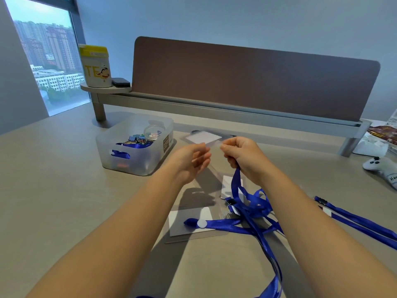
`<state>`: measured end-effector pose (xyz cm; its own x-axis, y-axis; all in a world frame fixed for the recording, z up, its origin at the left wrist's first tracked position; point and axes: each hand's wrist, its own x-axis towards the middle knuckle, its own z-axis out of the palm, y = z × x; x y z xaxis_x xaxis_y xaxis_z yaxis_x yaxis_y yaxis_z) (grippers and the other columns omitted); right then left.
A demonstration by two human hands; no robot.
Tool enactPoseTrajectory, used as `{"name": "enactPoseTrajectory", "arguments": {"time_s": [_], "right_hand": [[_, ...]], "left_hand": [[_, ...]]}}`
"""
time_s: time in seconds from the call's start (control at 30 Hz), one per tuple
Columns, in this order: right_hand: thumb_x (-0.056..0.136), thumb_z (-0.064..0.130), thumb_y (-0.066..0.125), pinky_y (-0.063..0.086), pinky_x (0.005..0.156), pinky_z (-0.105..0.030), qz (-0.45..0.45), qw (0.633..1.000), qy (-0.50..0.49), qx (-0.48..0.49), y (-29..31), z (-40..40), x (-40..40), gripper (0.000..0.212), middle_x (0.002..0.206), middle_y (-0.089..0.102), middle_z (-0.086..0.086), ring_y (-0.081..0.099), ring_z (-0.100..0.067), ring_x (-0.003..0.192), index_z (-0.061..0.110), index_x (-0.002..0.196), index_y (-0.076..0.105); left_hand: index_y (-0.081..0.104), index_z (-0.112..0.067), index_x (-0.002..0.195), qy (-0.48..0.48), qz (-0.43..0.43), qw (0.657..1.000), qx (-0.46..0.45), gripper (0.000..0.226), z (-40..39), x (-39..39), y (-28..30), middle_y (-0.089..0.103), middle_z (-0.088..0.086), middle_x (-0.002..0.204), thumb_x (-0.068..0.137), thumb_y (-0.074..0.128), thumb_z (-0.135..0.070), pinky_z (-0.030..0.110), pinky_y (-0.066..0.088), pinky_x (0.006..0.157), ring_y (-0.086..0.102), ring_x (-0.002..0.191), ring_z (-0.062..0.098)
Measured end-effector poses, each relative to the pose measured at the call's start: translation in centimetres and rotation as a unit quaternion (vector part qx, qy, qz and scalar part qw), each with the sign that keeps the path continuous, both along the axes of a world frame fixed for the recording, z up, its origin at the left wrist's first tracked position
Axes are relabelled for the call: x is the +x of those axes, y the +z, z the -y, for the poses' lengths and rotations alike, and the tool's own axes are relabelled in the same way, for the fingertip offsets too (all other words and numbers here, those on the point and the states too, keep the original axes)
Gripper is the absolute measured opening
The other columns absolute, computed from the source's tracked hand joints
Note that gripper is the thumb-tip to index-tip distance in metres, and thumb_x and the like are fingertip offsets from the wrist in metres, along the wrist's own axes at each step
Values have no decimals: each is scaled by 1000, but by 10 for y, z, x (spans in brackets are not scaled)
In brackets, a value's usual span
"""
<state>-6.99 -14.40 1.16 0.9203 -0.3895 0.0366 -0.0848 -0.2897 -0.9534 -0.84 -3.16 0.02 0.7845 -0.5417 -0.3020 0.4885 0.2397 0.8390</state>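
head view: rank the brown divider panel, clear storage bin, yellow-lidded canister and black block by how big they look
1. brown divider panel
2. clear storage bin
3. yellow-lidded canister
4. black block
The bin is nearer than the canister, so that pair is less sure.

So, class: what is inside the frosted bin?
Blue lanyards, small clips and a clear round tub show in the bin. Whatever lies beneath them is covered.

Head-worn camera faces forward-down, close above the desk (pixel 53 179).
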Motion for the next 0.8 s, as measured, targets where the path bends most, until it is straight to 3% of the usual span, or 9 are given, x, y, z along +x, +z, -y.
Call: {"name": "enactPoseTrajectory", "arguments": {"time_s": [0.1, 0.27, 0.37, 0.43, 0.5, 0.53, 0.6, 0.67, 0.8], "right_hand": [[84, 6, 60, 39, 57, -18, -43, 996, -17, -79, -4, 5, 0, 39, 88, 50, -1, 45, -7, 65, 8, 120, 44], [85, -2, 53, 38, 57, -15, -22, 978, -97, -185, -7, 14, -2, 38, 100, 49, -6, 48, -17, 83, 6, 121, 43], [86, 3, 54, 40, 72, -24, -5, 960, -141, -241, -9, 17, -5, 32, 102, 49, -6, 47, -17, 91, 5, 116, 47], [86, 5, 52, 43, 72, -30, -8, 957, -155, -246, -10, 17, -6, 20, 94, 53, -11, 47, -18, 85, -1, 105, 53], [86, 3, 47, 50, 66, -35, -30, 977, -135, -165, -11, 13, -6, 17, 79, 59, -21, 49, -19, 68, -8, 85, 60], [86, 2, 45, 51, 63, -31, -52, 990, -108, -79, -11, 8, -7, 21, 74, 61, -20, 51, -18, 61, -7, 79, 62], [89, 3, 41, 53, 72, -27, -95, 991, -42, 90, -16, -2, -8, 26, 88, 68, -19, 62, -22, 72, -6, 96, 65], [93, 6, 36, 47, 92, -34, -90, 968, -5, 234, -27, -9, -5, 34, 121, 62, -21, 61, -30, 105, -3, 119, 55], [88, 2, 29, 43, 80, -31, 41, 887, -1, 460, -38, -10, 7, 48, 125, 44, -10, 48, -24, 104, 15, 134, 39]], "left_hand": [[51, -4, 67, 50, 4, 999, -20, 20, 3, 3, 6, 57, 8, 64, 86, 48, 1, 20, 53, 57, 56, 60, 13], [49, 0, 76, 63, -21, 996, -52, 14, 4, 8, 14, 55, 15, 76, 85, 42, 8, 31, 55, 78, 60, 72, 19], [47, 1, 101, 65, -16, 995, -73, 21, 6, 11, 13, 55, 15, 79, 83, 43, 12, 27, 58, 58, 61, 71, 20], [50, 0, 100, 81, -4, 995, -50, 19, 12, 12, 11, 58, 12, 77, 83, 49, 8, 22, 56, 50, 61, 67, 17], [55, -3, 95, 87, 11, 996, -18, 10, 19, 10, 13, 60, 8, 75, 85, 51, -1, 19, 54, 46, 61, 64, 13], [55, -5, 88, 87, 16, 996, -15, 6, 22, 8, 15, 60, 5, 74, 87, 49, -5, 17, 53, 46, 59, 63, 11], [51, -8, 74, 78, 18, 997, -18, 19, 29, 7, 18, 63, 0, 66, 90, 45, -12, 14, 50, 47, 57, 60, 8], [50, -9, 66, 74, 16, 997, -24, 26, 34, 5, 21, 64, -3, 45, 91, 44, -13, 13, 47, 46, 57, 50, 5], [52, -6, 68, 76, 21, 996, -42, 21, 40, 1, 23, 63, 1, 46, 89, 50, -9, 11, 46, 40, 56, 43, 6]]}}
